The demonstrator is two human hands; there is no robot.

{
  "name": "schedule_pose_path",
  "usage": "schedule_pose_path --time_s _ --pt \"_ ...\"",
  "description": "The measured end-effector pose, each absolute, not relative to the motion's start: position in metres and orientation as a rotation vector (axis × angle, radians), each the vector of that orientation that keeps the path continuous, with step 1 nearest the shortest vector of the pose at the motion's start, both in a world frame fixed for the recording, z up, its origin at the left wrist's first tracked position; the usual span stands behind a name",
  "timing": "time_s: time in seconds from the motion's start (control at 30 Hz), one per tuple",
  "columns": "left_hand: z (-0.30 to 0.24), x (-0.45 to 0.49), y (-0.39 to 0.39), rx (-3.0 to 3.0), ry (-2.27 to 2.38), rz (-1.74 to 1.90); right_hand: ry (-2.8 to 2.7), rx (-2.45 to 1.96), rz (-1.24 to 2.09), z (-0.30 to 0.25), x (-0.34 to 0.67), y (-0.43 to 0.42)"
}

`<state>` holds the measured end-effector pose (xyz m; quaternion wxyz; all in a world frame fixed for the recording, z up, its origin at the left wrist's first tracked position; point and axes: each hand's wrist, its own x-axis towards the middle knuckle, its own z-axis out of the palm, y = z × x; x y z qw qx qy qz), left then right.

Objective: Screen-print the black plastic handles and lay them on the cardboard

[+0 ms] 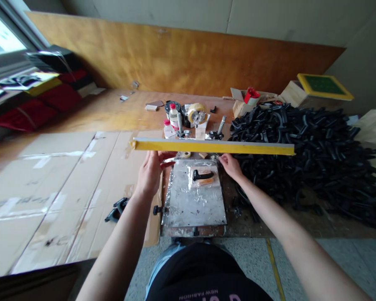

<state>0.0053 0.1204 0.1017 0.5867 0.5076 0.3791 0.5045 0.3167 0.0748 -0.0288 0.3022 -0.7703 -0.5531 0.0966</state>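
A long yellow bar [211, 147] with a grey upper edge crosses the view above the metal plate. My left hand [150, 171] is just under its left part, fingers apart and reaching right; the bar hides what lies behind. Below the bar's right half, my right hand [230, 165] has its fingertips pinched together by the plate's far right corner. What they hold, if anything, is too small to make out. On the flat metal plate [196, 207] between my arms lies a black curved handle-like part [203, 175], beside an orange-brown strip [206, 182].
A large heap of black plastic parts [301, 167] fills the right side. Flattened cardboard [72, 179] covers the left, with one black part [116, 210] on it. Behind the bar stand red-capped bottles [173, 117], a tape roll [197, 113] and upright metal posts [221, 125].
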Motion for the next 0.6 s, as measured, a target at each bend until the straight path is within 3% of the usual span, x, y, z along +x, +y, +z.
schedule_pose_path --time_s 0.1,0.27,0.43,0.5,0.6 --pt "0.081 0.012 0.108 1.066 0.936 1.143 -1.872 -1.864 0.206 -0.049 0.276 0.057" --pt "0.012 0.011 0.044 0.799 1.026 0.527 -2.067 -1.818 -0.024 -0.038 0.212 0.031" --pt "-0.039 -0.027 0.003 0.633 1.191 0.636 -2.445 -1.314 0.013 -0.032 0.165 -0.009" --pt "-0.056 -0.065 -0.001 0.615 1.338 0.720 -2.404 -1.419 0.071 -0.035 0.184 -0.015" --pt "-0.083 -0.135 0.002 0.609 1.650 0.831 -2.058 -1.917 0.012 -0.045 0.251 -0.009"
